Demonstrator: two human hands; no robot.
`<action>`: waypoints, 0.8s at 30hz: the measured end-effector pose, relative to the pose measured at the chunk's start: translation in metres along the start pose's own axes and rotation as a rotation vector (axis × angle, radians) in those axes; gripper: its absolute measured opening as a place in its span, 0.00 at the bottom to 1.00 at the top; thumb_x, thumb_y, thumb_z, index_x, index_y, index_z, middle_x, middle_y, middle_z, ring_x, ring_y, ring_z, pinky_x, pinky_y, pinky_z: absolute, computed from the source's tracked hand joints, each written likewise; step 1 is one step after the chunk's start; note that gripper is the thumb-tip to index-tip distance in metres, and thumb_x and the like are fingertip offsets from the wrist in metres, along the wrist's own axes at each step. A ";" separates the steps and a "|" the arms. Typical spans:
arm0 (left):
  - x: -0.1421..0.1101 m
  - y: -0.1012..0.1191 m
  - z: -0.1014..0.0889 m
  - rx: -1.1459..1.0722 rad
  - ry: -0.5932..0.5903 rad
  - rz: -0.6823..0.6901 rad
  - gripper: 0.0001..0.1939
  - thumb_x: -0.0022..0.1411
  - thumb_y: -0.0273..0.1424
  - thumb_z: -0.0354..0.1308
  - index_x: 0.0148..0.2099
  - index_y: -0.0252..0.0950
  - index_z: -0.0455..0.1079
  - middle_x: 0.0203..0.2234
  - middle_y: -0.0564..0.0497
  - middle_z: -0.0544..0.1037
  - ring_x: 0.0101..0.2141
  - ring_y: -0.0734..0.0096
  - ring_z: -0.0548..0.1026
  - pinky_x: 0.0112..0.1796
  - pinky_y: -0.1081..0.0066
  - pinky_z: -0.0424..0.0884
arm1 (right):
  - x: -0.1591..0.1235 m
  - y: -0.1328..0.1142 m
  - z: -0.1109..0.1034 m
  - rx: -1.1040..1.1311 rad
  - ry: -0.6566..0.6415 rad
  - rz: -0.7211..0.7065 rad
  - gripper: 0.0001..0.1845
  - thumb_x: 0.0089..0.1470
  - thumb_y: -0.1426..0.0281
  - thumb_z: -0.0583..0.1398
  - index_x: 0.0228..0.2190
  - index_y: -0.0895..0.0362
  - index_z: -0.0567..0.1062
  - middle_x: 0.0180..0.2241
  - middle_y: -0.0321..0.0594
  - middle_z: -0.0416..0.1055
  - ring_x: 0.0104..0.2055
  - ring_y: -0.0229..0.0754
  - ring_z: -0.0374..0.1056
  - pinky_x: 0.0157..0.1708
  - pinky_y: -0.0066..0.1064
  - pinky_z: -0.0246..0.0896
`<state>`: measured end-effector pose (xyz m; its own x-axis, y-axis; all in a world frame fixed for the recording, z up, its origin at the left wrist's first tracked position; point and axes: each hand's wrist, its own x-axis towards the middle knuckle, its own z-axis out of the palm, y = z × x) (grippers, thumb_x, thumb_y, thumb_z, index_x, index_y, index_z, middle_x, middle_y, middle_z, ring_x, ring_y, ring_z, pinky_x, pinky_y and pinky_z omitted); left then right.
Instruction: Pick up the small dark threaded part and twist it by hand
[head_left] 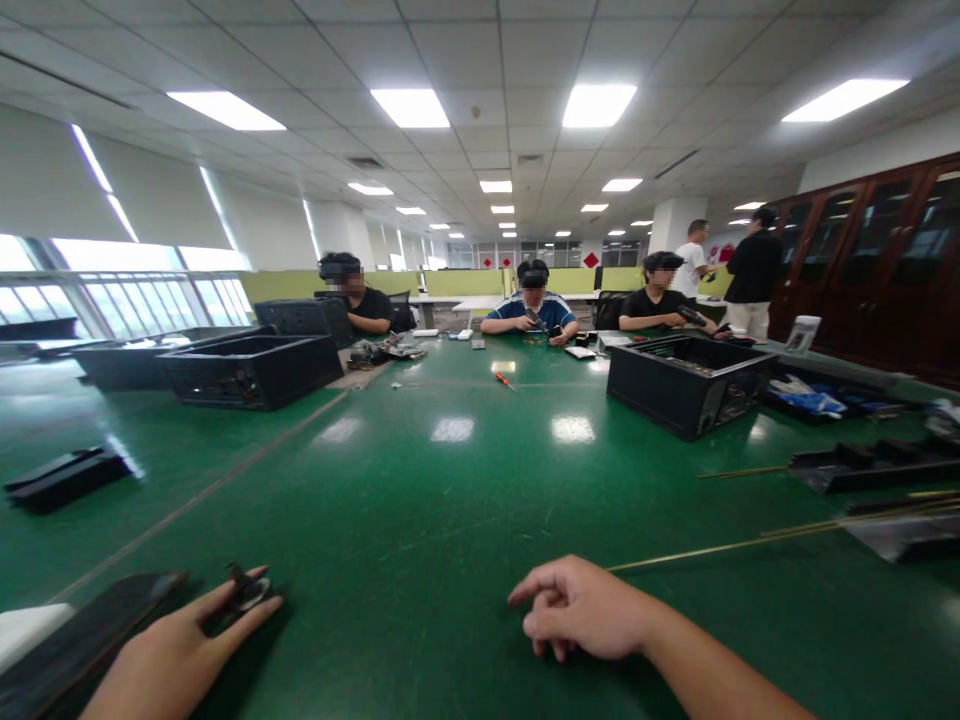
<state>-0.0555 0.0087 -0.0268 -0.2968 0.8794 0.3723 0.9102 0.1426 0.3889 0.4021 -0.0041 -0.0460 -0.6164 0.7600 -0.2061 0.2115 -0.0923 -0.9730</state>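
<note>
At the lower left, my left hand [176, 640] grips a small dark part with a pale round rim [249, 592] between thumb and fingers, just over the green tabletop. Its exact kind is too small to make out. My right hand [577, 610] hovers low over the table at lower right with nothing visible in it. The index finger points out to the left, while the other fingers bend loosely beneath. Beside my left hand lies a long dark flat piece [90, 640]. A thin brass-coloured rod [690, 555] runs rightward from behind my right hand.
Black computer cases [251, 370] stand at left, another case [679, 390] at right. An orange screwdriver [504, 380] lies mid-table. Dark metal channels [862, 465] and a tray with blue-and-white packaging [810, 397] are at right. Several people sit or stand beyond the table.
</note>
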 end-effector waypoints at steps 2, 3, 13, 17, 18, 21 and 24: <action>0.002 0.037 -0.006 -0.064 -0.133 0.034 0.23 0.52 0.49 0.61 0.45 0.43 0.79 0.37 0.55 0.85 0.41 0.50 0.82 0.43 0.58 0.76 | 0.000 0.001 -0.001 0.010 -0.001 -0.006 0.23 0.51 0.70 0.63 0.50 0.60 0.74 0.26 0.34 0.73 0.21 0.31 0.64 0.24 0.22 0.59; 0.002 0.060 -0.007 -0.125 -0.173 0.069 0.25 0.53 0.47 0.61 0.49 0.41 0.77 0.39 0.53 0.84 0.43 0.50 0.81 0.45 0.59 0.76 | 0.000 0.002 -0.001 0.014 0.004 -0.013 0.25 0.50 0.70 0.63 0.51 0.60 0.73 0.26 0.34 0.73 0.21 0.31 0.64 0.24 0.23 0.59; -0.050 0.237 0.053 -0.512 -0.323 0.632 0.15 0.52 0.26 0.64 0.44 0.39 0.78 0.37 0.47 0.81 0.39 0.61 0.78 0.44 0.64 0.74 | -0.002 0.002 0.002 -0.295 0.461 -0.274 0.28 0.46 0.73 0.66 0.50 0.55 0.67 0.36 0.35 0.72 0.24 0.31 0.63 0.23 0.23 0.57; -0.061 0.229 0.067 -0.603 -0.341 0.714 0.16 0.56 0.25 0.63 0.48 0.41 0.76 0.38 0.49 0.79 0.38 0.66 0.78 0.42 0.68 0.74 | -0.004 -0.002 0.002 -0.423 0.559 -0.271 0.34 0.46 0.72 0.66 0.55 0.52 0.65 0.41 0.37 0.73 0.26 0.34 0.67 0.29 0.26 0.62; -0.061 0.225 0.069 -0.617 -0.339 0.738 0.17 0.56 0.25 0.62 0.49 0.42 0.76 0.38 0.49 0.79 0.38 0.67 0.78 0.41 0.68 0.74 | -0.005 -0.002 0.001 -0.448 0.576 -0.277 0.35 0.46 0.72 0.66 0.56 0.51 0.65 0.41 0.37 0.73 0.27 0.34 0.67 0.31 0.27 0.63; -0.062 0.216 0.071 -0.632 -0.324 0.767 0.19 0.57 0.23 0.62 0.50 0.43 0.74 0.39 0.49 0.78 0.39 0.68 0.78 0.41 0.69 0.74 | -0.006 -0.002 0.001 -0.513 0.594 -0.297 0.32 0.46 0.70 0.67 0.54 0.52 0.69 0.40 0.37 0.74 0.30 0.37 0.68 0.34 0.30 0.64; -0.066 0.215 0.072 -0.648 -0.325 0.767 0.22 0.55 0.22 0.63 0.52 0.42 0.72 0.39 0.49 0.79 0.39 0.67 0.78 0.42 0.68 0.74 | -0.008 -0.003 0.002 -0.565 0.590 -0.317 0.26 0.47 0.69 0.68 0.50 0.53 0.73 0.37 0.38 0.74 0.32 0.40 0.69 0.35 0.31 0.63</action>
<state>0.1809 0.0146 -0.0283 0.4720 0.7245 0.5023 0.4646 -0.6887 0.5566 0.4052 -0.0111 -0.0419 -0.2499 0.9192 0.3045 0.5371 0.3932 -0.7463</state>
